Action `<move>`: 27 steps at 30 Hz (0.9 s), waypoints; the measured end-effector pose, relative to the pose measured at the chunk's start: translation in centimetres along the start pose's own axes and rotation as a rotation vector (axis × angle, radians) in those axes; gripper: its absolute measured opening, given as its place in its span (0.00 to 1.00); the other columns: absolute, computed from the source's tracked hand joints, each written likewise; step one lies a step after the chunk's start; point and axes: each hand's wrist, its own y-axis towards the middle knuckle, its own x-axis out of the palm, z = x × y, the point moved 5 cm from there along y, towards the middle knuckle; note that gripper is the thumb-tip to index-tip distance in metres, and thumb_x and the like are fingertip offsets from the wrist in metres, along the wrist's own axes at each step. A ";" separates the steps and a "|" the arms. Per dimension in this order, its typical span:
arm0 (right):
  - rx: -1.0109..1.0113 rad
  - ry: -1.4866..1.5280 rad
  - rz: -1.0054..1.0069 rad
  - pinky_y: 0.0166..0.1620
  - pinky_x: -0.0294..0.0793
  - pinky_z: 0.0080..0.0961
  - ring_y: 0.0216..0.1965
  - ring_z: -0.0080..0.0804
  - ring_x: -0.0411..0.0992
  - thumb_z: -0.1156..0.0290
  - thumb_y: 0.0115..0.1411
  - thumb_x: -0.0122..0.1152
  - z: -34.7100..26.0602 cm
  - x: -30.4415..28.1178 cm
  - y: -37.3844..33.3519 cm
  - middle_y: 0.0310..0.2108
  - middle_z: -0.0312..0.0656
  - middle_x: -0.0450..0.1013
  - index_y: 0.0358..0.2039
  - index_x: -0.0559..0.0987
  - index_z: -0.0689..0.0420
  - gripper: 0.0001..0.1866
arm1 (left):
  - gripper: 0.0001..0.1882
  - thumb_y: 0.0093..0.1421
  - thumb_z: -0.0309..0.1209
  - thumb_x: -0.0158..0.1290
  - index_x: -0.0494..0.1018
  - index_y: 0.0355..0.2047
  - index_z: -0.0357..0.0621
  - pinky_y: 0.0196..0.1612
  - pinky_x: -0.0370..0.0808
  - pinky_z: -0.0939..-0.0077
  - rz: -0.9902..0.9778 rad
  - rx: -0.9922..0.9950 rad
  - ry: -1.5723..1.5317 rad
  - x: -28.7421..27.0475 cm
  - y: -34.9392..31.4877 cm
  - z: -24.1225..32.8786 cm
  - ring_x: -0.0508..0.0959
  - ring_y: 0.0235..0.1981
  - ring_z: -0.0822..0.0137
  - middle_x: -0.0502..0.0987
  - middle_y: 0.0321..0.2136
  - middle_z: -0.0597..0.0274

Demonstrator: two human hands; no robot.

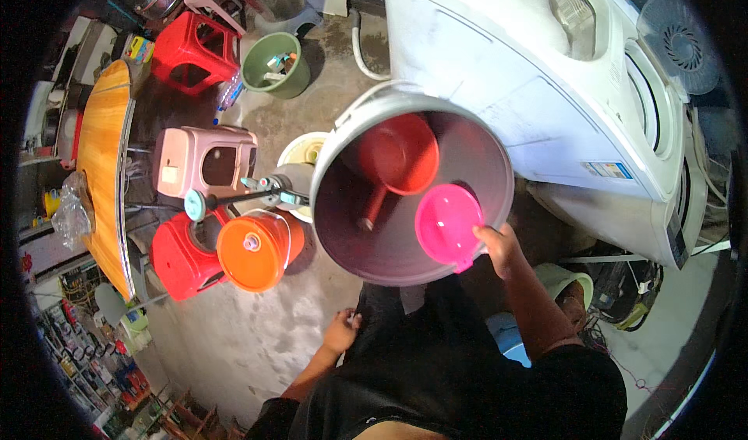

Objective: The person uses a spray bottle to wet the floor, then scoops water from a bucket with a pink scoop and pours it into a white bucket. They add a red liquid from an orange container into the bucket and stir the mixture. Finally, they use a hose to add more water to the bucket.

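Observation:
Close to my body stands a large grey bucket (335,241), wide and deep, its mouth facing up. Inside it lies a red water dipper (409,155), its handle pointing down toward the lower left. A bright pink plastic bowl (448,223) with a small tab on its rim is over the bucket's near right side. My right hand (499,247) is closed on the bowl's right edge. Down by my left thigh hangs my left hand (340,332), fingers curled in; whatever they may hold is hidden.
A white washing machine (499,81) with foam in its tub borders the right. Left of the bucket are an orange lidded pail (251,253), red (187,257) and pink stools (183,159), and a wooden tabletop (105,175). A green bucket (300,77) stands farther back.

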 end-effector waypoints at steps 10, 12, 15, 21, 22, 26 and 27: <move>0.258 0.014 0.180 0.43 0.76 0.30 0.37 0.30 0.75 0.77 0.56 0.54 16.5 -14.4 -2.0 0.39 0.39 0.76 0.49 0.73 0.61 0.18 | 0.13 0.61 0.28 0.53 0.70 0.46 0.37 0.39 0.71 0.72 0.720 0.327 -0.263 0.6 4.8 19.9 0.71 0.33 0.64 0.68 0.40 0.53; 0.353 0.014 0.180 0.35 0.81 0.32 0.32 0.31 0.76 0.76 0.56 0.53 19.5 -15.2 -0.1 0.37 0.40 0.75 0.50 0.72 0.59 0.19 | 0.13 0.58 0.28 0.56 0.72 0.43 0.40 0.41 0.72 0.68 0.712 0.545 -0.085 1.3 6.4 24.9 0.73 0.36 0.58 0.71 0.39 0.52; 0.277 0.085 0.214 0.32 0.82 0.34 0.32 0.32 0.77 0.76 0.56 0.52 22.0 -15.3 3.9 0.39 0.41 0.75 0.51 0.71 0.58 0.20 | 0.14 0.53 0.31 0.58 0.75 0.41 0.45 0.45 0.72 0.59 0.494 0.842 0.228 5.5 11.3 30.5 0.75 0.42 0.51 0.75 0.38 0.52; 0.143 0.006 0.088 0.38 0.80 0.32 0.37 0.33 0.76 0.78 0.55 0.51 25.1 -15.3 13.9 0.41 0.41 0.74 0.52 0.71 0.58 0.22 | 0.29 0.56 0.49 0.53 0.69 0.55 0.50 0.58 0.66 0.56 0.007 0.283 0.635 15.1 24.4 27.5 0.66 0.59 0.51 0.66 0.57 0.53; 0.174 0.064 0.096 0.38 0.81 0.36 0.37 0.34 0.76 0.76 0.55 0.51 25.7 -15.3 15.3 0.41 0.41 0.74 0.53 0.69 0.57 0.23 | 0.29 0.57 0.50 0.52 0.69 0.55 0.50 0.58 0.67 0.56 0.067 0.285 0.565 15.3 25.6 27.2 0.68 0.57 0.50 0.67 0.55 0.51; 0.224 0.012 0.169 0.35 0.83 0.35 0.40 0.36 0.76 0.79 0.56 0.50 25.3 -15.5 19.5 0.46 0.44 0.71 0.56 0.65 0.56 0.25 | 0.19 0.60 0.39 0.55 0.72 0.47 0.43 0.51 0.71 0.58 0.339 0.579 0.125 14.3 25.5 27.4 0.74 0.47 0.46 0.72 0.46 0.46; 0.197 0.029 0.195 0.38 0.82 0.38 0.43 0.37 0.74 0.78 0.57 0.50 24.7 -15.2 19.7 0.49 0.44 0.69 0.58 0.63 0.55 0.26 | 0.17 0.59 0.37 0.56 0.73 0.46 0.43 0.50 0.72 0.60 0.367 0.589 0.051 13.5 24.7 26.7 0.74 0.46 0.47 0.72 0.45 0.46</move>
